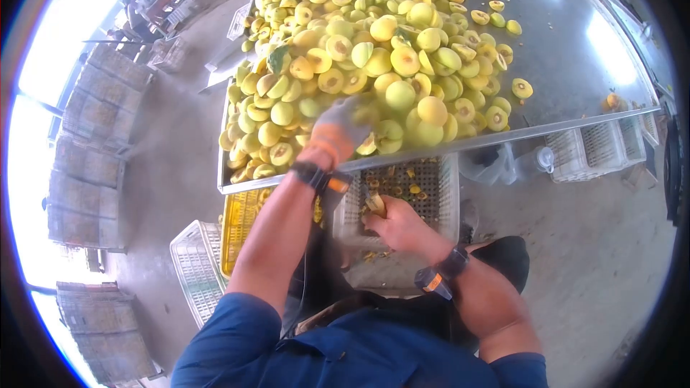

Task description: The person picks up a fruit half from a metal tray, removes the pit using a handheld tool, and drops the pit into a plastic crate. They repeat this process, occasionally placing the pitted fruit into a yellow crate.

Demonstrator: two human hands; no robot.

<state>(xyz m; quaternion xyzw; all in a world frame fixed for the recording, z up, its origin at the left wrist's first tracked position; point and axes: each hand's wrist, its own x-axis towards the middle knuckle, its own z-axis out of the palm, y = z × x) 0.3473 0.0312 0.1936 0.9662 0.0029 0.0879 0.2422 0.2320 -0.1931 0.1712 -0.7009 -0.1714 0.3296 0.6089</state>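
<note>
A large heap of halved yellow-green peaches (338, 47), many with the brown pit or hollow showing, fills the near left of a metal table. My left hand (341, 126), in a grey and orange glove, reaches into the front of the heap; its fingers are smeared by motion among the fruit. Lower down, my right hand (402, 226) is bare and closed round the pale handle of a short tool (375, 205). It sits over the near side of a whitish plastic crate (449, 197) with scraps of fruit at its bottom.
A yellow crate (233, 233) and a white basket (190, 266) stand left of my legs. The metal table's raised edge (539, 126) runs in front of me. More white crates (596, 147) are under the table at right. Stacked crates (93, 187) line the left; people sit far back.
</note>
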